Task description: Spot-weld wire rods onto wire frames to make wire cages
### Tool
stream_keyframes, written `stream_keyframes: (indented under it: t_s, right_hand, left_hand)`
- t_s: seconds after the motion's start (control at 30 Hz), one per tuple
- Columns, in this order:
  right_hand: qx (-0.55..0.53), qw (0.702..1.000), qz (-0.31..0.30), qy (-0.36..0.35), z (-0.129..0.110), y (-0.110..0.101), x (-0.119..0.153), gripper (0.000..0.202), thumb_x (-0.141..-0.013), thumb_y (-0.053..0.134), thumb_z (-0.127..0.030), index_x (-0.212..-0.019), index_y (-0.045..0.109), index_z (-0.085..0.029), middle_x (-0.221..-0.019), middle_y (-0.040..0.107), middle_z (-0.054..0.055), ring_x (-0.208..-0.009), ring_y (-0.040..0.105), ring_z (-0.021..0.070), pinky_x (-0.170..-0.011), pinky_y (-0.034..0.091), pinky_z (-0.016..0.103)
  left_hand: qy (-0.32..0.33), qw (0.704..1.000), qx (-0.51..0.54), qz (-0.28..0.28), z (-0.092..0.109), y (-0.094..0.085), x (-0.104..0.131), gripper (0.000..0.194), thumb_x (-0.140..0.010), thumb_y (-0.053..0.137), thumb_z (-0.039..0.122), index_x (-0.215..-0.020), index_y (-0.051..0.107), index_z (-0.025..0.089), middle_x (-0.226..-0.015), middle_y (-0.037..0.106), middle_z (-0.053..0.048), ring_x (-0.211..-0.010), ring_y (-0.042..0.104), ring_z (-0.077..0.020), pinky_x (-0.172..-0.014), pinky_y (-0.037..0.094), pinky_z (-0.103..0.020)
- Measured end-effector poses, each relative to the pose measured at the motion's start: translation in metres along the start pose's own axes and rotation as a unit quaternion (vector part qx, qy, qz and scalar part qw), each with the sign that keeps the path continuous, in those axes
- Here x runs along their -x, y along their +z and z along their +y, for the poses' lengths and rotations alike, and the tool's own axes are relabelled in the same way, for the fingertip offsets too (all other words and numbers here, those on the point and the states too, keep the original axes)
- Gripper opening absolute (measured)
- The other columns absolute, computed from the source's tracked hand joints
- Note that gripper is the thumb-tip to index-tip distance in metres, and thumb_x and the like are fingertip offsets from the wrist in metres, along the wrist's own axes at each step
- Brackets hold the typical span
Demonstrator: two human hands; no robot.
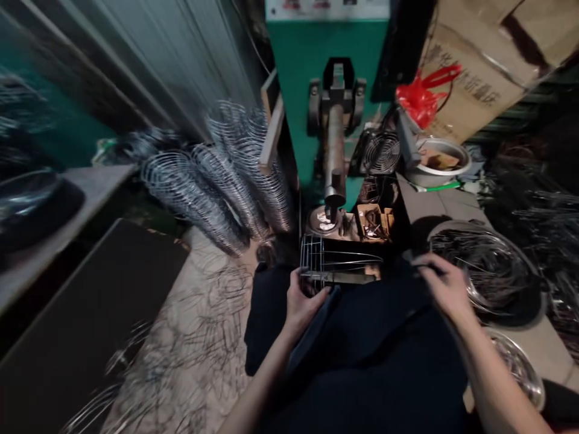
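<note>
- The left hand (305, 304) is clamped on the near left end of a wire frame (313, 250), thumb and fingers closed around it.
- The wire frame lies in front of the person, below the upright machine; its grid end is at the left, and long thin wires run from it to the right.
- The right hand (447, 289) is well apart from the left, its thumb and fingers bent close together beside a large bowl (540, 304) of dark wire pieces; whether it grips anything, I cannot tell.
- A green machine (301, 66) stands ahead, its metal cylinder (335, 150) pointing down towards the area beyond the frame.
- A round dish (312, 226) and a cardboard box (362, 212) of small parts sit near the cylinder's lower end.
- Stacks of wire rings (199, 199) lean left of the machine.
- Loose wire pieces (221, 313) litter the floor.
- Dark cloth (371, 374) covers the person's lap.
</note>
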State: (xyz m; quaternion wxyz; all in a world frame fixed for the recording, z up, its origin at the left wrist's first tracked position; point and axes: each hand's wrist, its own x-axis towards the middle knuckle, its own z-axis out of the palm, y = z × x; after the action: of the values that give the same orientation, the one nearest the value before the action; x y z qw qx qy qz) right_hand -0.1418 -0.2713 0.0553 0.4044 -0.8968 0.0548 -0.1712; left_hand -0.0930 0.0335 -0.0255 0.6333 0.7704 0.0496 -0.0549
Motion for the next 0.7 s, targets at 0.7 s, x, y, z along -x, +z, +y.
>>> stream_keyframes:
  t_s: [0.7]
  right_hand:
    - [0.239,0.937,-0.167,-0.193,-0.028,0.108,-0.041,0.039,-0.093,0.051,-0.005,-0.123,0.066,-0.025,-0.112,0.071,0.009,-0.112,0.054,0.0306,-0.085,0.041,0.043]
  left_hand:
    - [0.013,0.994,-0.094,0.048,0.010,0.000,-0.010,0.063,-0.068,0.078,0.046,-0.116,0.048,0.020,-0.082,0.061,0.001,-0.063,0.053,-0.0127,-0.062,0.047,-0.026]
